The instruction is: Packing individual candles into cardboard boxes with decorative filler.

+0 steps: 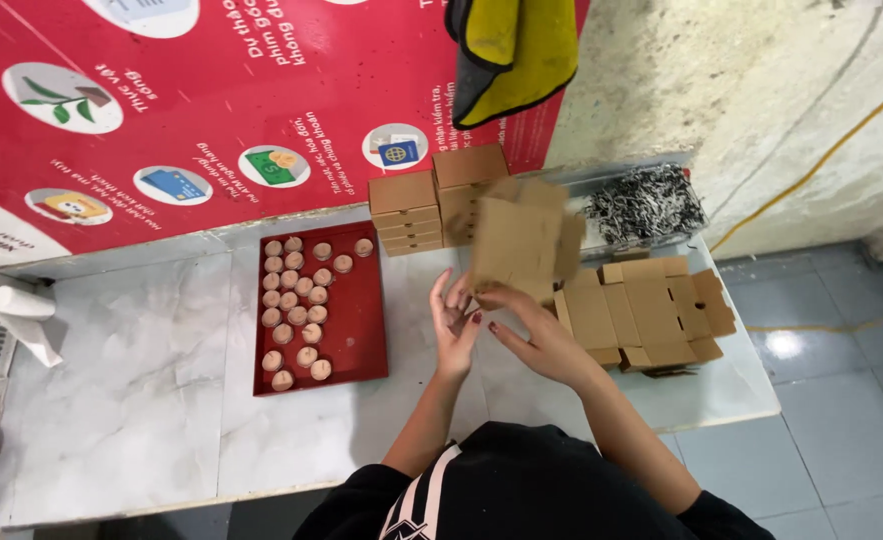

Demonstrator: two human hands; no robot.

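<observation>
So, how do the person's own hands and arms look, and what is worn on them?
Both forearms are bare. The left hand and the right hand wear no gloves, and the fingernails are painted dark red. The black top has short sleeves and white stripes near the left shoulder. No rings or watch can be made out.

white marble-look table (pixel 141 400) carried everything. red tray (pixel 361 345) of small round wooden pieces (pixel 296 300) sat mid-table. stacks of folded cardboard boxes (pixel 436 200) stood at the back edge, touching each other. flat unfolded box blanks (pixel 646 310) lay in a pile on the right side. heap of shredded paper (pixel 646 205) sat in the back right corner.
</observation>
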